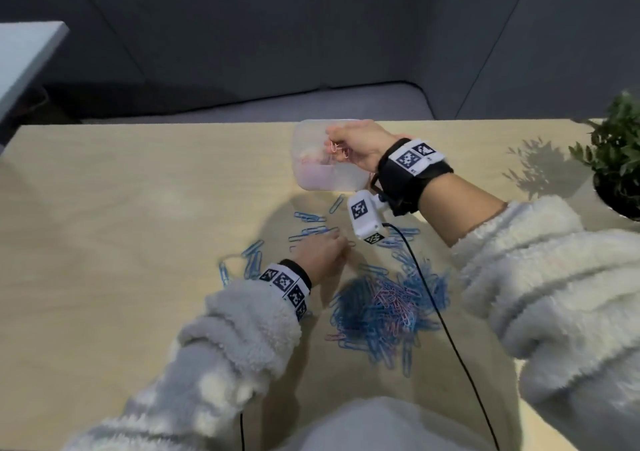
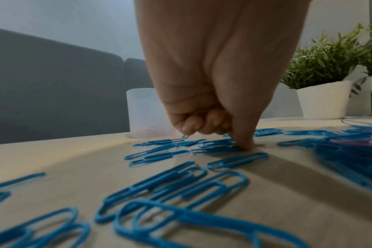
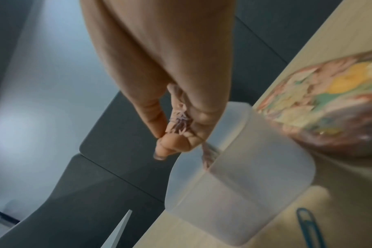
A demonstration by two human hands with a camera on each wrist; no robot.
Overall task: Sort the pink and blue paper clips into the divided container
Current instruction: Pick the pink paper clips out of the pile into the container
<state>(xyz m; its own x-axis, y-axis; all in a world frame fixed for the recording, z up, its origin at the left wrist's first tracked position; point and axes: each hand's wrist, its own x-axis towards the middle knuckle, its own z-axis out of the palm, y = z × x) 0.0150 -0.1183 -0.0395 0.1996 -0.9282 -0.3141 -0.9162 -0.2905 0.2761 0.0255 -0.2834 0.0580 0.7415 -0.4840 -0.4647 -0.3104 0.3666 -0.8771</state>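
Observation:
A translucent divided container stands at the table's far edge, with pink clips lying in its far left compartment. My right hand hovers over it and pinches a bunch of pink paper clips; some dangle toward the divider. My left hand is down among loose blue paper clips. Its fingers are curled, one fingertip presses the table, and a clip end pokes out under the curled fingers. A mixed pile of blue and pink clips lies near me, right of centre.
A potted plant in a white pot stands at the table's right edge. A black cable crosses the pile. A colourful patterned object lies beside the container. A grey sofa sits beyond the table.

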